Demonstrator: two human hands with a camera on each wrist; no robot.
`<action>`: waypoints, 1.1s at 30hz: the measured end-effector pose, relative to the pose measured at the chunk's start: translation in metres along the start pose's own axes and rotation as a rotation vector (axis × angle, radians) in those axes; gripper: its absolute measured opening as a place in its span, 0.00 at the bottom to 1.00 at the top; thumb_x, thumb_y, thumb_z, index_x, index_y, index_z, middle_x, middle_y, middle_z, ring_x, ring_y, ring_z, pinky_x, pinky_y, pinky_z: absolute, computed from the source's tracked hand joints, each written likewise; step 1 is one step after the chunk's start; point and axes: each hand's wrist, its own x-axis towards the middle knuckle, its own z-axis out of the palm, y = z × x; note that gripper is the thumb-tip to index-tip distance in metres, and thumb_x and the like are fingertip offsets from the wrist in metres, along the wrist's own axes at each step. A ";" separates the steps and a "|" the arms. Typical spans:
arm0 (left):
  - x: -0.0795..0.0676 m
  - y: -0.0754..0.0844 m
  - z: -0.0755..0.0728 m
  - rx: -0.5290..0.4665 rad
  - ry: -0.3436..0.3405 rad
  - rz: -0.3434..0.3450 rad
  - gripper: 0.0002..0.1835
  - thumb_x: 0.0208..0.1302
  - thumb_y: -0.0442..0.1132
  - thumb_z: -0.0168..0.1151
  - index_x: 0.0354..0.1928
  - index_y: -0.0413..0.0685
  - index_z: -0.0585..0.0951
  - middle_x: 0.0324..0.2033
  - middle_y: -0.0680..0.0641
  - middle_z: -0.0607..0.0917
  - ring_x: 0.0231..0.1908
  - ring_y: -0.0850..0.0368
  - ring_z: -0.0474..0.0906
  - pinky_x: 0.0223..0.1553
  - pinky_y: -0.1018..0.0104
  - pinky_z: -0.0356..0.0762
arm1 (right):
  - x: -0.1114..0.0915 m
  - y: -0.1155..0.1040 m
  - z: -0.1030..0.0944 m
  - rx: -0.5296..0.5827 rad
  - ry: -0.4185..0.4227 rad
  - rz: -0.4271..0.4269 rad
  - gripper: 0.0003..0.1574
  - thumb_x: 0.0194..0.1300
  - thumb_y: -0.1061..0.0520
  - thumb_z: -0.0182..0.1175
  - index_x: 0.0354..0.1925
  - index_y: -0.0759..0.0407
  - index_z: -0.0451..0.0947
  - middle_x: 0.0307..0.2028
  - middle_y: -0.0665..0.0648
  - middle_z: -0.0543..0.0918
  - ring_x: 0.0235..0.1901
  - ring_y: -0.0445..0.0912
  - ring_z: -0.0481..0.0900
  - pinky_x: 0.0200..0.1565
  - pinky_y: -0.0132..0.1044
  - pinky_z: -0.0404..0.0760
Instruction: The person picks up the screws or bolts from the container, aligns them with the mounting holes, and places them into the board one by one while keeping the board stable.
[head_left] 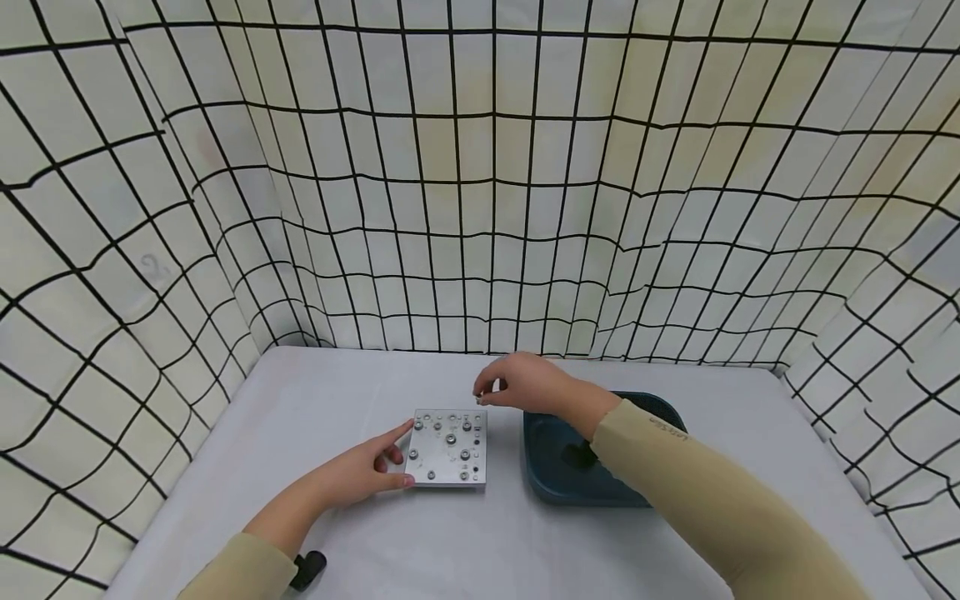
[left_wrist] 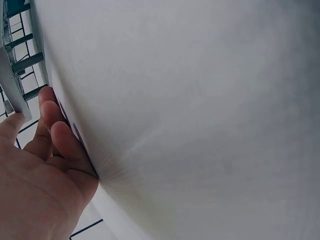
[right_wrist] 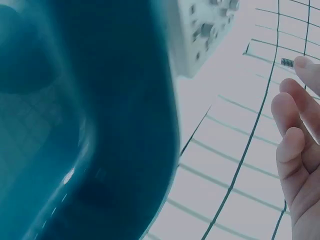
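Note:
My right hand [head_left: 525,382] is above the table, just beyond the upper right corner of a square metal plate [head_left: 438,458]. Its thumb and index finger pinch a small screw [right_wrist: 287,62], whose threaded end sticks out in the right wrist view. The left hand [head_left: 360,471] holds the plate by its left side, index finger at the upper corner and thumb at the lower one. Several bolt heads and small holes dot the plate's top. Underneath, threaded shanks [left_wrist: 27,62] hang down in the left wrist view, near the curled fingers of that hand.
Right of the plate stands a dark blue bin [head_left: 536,467], partly covered by the right forearm, with something dark inside. A white cloth covers the table [head_left: 375,550]. White walls with a black grid [head_left: 472,208] enclose the back and sides.

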 end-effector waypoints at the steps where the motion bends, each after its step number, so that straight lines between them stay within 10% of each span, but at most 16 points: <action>1: 0.000 0.000 0.000 0.000 -0.001 -0.001 0.50 0.54 0.54 0.75 0.76 0.58 0.61 0.43 0.53 0.75 0.35 0.57 0.69 0.34 0.64 0.66 | 0.006 -0.004 0.002 0.001 0.000 -0.009 0.09 0.68 0.48 0.65 0.45 0.43 0.86 0.39 0.38 0.83 0.36 0.34 0.78 0.38 0.31 0.77; 16: 0.001 -0.006 0.001 0.002 -0.016 0.001 0.51 0.54 0.57 0.75 0.77 0.59 0.60 0.43 0.54 0.75 0.36 0.58 0.69 0.35 0.62 0.67 | 0.063 -0.035 0.041 0.088 -0.076 0.022 0.08 0.67 0.50 0.66 0.44 0.45 0.86 0.34 0.38 0.81 0.36 0.35 0.76 0.41 0.31 0.75; 33: 0.001 -0.005 0.000 -0.006 -0.010 0.002 0.50 0.54 0.56 0.75 0.77 0.61 0.60 0.42 0.55 0.75 0.35 0.58 0.69 0.34 0.62 0.66 | 0.077 -0.040 0.054 0.009 -0.123 0.070 0.04 0.68 0.51 0.65 0.41 0.43 0.86 0.34 0.40 0.81 0.34 0.36 0.75 0.41 0.32 0.74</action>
